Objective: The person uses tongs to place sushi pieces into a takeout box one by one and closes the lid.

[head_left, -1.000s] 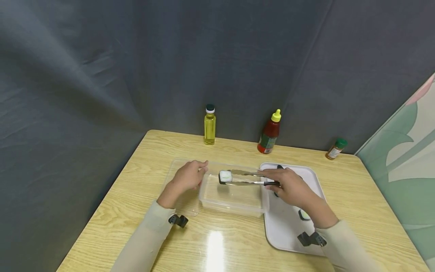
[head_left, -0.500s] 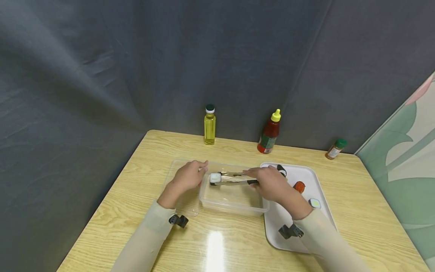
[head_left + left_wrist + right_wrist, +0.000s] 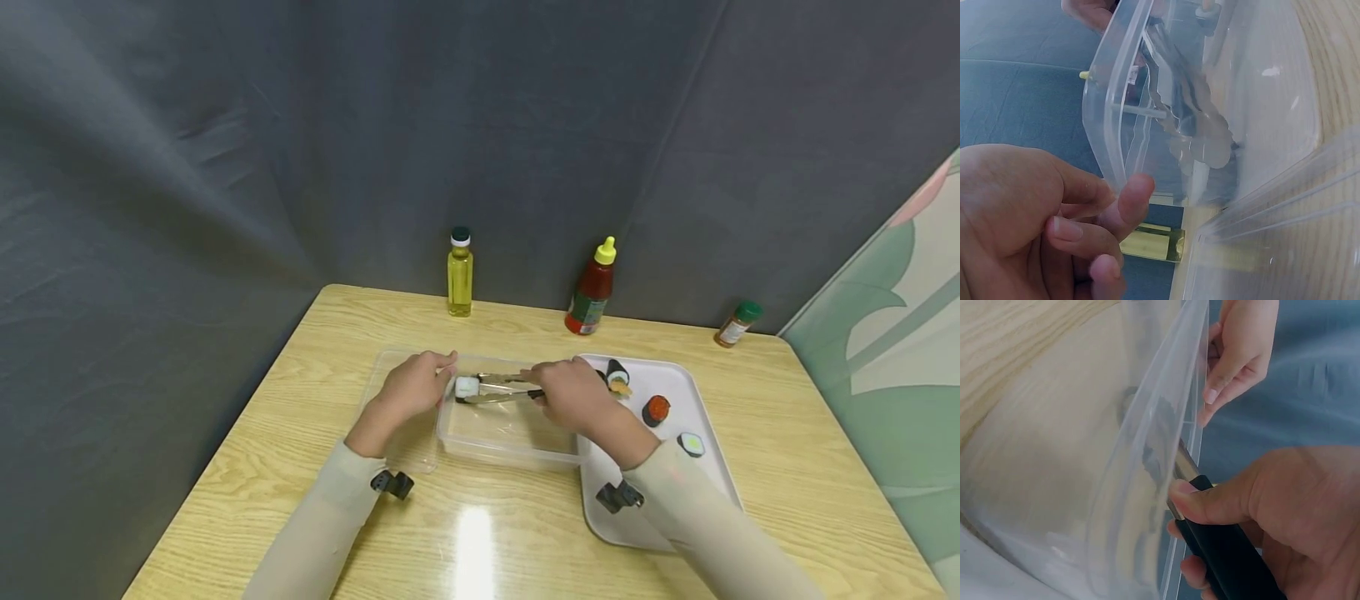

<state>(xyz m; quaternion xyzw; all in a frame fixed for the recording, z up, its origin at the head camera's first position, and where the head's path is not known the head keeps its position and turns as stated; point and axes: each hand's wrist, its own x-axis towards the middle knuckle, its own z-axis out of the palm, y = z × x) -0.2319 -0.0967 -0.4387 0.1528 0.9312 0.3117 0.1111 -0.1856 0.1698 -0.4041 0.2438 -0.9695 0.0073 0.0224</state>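
Left hand [image 3: 415, 386] pinches container [image 3: 517, 456], right hand [image 3: 573, 392] grips tongs [image 3: 498, 397]; mid-frame roll [image 3: 467, 387] seems inside, unreleased; other pieces [image 3: 656, 410] remain, lower-right tray [image 3: 611, 523]

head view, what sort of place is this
Probably a staged tabletop set-up rather than a working kitchen: a dark cloth hangs behind the wood-grain table, which holds a pale tray of sushi pieces and a red sauce bottle.

Right hand [image 3: 573, 396] moved left, nearer frame centre; tongs [image 3: 497, 397] carried sushi [image 3: 467, 388] to box's [image 3: 517, 455] left end. Red-topped roll [image 3: 656, 409] appeared, lower right.
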